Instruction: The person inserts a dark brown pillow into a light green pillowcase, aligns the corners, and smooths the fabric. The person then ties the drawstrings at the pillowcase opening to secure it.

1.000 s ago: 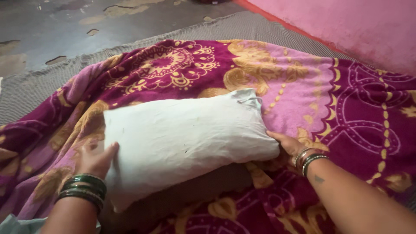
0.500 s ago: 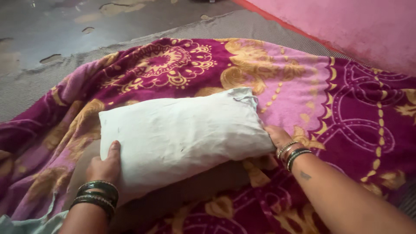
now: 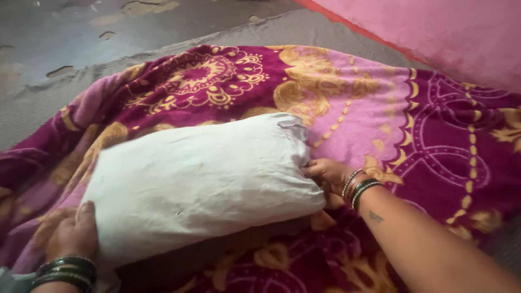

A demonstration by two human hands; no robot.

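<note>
Matt cloth pillow (image 3: 201, 179), plush fleecy blanket (image 3: 380, 114)

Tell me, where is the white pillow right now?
In the head view the white pillow lies left of centre on the magenta and gold blanket, with the left hand at one end and the right hand at the other.

pillow (image 3: 201, 182) on blanket (image 3: 380, 119), hands at both ends
</note>
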